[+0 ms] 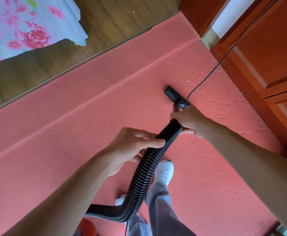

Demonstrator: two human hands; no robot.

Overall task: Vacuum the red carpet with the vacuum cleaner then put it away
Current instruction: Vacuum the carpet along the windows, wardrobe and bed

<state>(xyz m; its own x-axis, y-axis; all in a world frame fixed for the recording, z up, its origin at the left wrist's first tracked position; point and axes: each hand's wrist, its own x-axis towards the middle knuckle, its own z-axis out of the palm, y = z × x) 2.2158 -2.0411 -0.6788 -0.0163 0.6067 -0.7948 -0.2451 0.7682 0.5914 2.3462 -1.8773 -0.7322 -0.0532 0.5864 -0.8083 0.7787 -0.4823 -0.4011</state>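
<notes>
Draping over the upper left corner, a floral bedsheet [28, 26] is hanging above the wooden floor [105, 23], and the red carpet [54, 133] is stretching across the middle. At the bottom edge the vacuum cleaner's red body [86, 225] is only partly showing. The left hand [132, 149] is gripping the corrugated black hose [142, 176] midway, its fingers [159, 142] curling over the top of the ribs. A white shoe [164, 171] is standing just behind the hose. The right hand [188, 120] is holding the hose's far end, fingers wrapping tightly round it, just behind the floor nozzle [173, 94], which is resting on the carpet. A thin power cord [224, 57] is trailing down past the wooden cabinet [267, 48] toward that hand
</notes>
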